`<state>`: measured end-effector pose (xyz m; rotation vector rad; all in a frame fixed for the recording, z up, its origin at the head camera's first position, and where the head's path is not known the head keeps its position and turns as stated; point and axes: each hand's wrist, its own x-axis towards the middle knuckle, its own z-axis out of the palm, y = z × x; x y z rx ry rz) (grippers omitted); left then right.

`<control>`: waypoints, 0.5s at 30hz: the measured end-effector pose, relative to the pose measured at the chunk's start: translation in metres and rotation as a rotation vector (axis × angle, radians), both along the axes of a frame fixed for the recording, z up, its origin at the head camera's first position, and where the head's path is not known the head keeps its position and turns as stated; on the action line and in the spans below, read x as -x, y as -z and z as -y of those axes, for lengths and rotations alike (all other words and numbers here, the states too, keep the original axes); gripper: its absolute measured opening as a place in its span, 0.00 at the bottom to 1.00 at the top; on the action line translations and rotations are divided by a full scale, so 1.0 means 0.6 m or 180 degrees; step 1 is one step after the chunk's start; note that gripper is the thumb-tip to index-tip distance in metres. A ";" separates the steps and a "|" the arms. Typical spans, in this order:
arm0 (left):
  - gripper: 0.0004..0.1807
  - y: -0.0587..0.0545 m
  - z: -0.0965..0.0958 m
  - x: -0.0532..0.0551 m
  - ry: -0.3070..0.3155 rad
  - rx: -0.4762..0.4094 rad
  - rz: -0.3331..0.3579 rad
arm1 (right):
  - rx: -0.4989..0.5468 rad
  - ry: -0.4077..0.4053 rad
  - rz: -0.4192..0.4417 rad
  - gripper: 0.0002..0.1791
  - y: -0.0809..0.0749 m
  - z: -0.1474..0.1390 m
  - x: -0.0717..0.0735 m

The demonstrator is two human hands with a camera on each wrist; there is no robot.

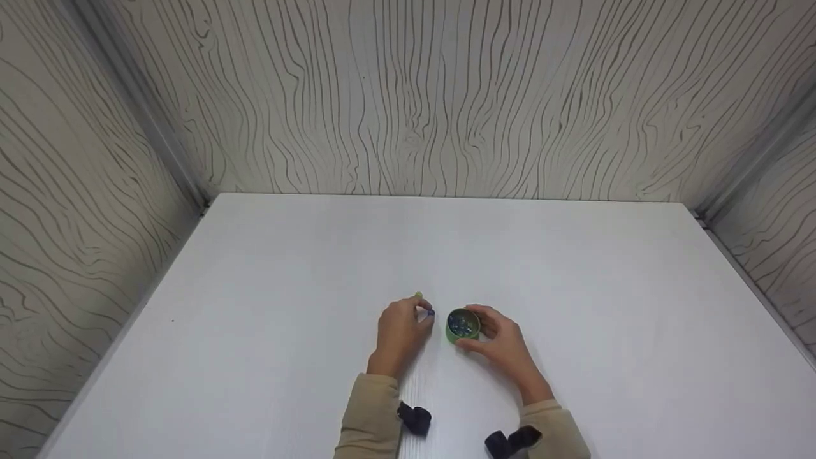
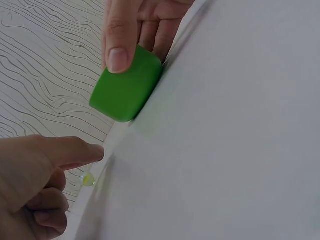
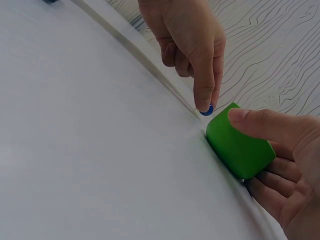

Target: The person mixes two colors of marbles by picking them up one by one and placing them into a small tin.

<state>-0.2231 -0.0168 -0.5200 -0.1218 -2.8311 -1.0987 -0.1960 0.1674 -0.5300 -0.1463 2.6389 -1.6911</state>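
Note:
My left hand (image 1: 398, 325) pinches a small blue marble (image 3: 207, 111) between thumb and forefinger, just left of a green cup (image 1: 451, 336). The cup stands on the white table, with several shiny bluish marbles (image 1: 461, 324) inside. Around its right side curls my right hand (image 1: 503, 341), its thumb (image 3: 239, 115) on the near wall and its other fingers behind. A yellow-green marble (image 2: 88, 179) shows just past the left hand's fingers; the head view has it at their far side. The left wrist view hides the blue marble behind the fingertips.
The white tabletop (image 1: 287, 274) spreads around both hands. Wood-grain panels (image 1: 408, 102) rise at its back and sides. Beige sleeves carry dark wrist devices (image 1: 415, 419) near the front. A tiny dark speck (image 1: 172, 320) lies at the left.

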 end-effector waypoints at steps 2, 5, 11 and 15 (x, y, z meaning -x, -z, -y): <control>0.06 0.000 0.000 0.001 0.0010 -0.0010 -0.0007 | 0.0020 0.0002 0.0012 0.34 0.000 0.000 0.000; 0.07 -0.001 0.002 0.001 0.0048 -0.0035 -0.0021 | 0.0038 0.0001 0.0028 0.34 -0.001 0.000 0.001; 0.08 -0.007 0.002 0.000 0.0089 -0.0054 0.0004 | 0.0051 -0.0001 0.0048 0.35 -0.003 0.001 0.000; 0.07 -0.009 0.001 0.001 0.0074 -0.0064 0.0013 | 0.0068 0.0008 0.0054 0.34 -0.002 0.002 0.001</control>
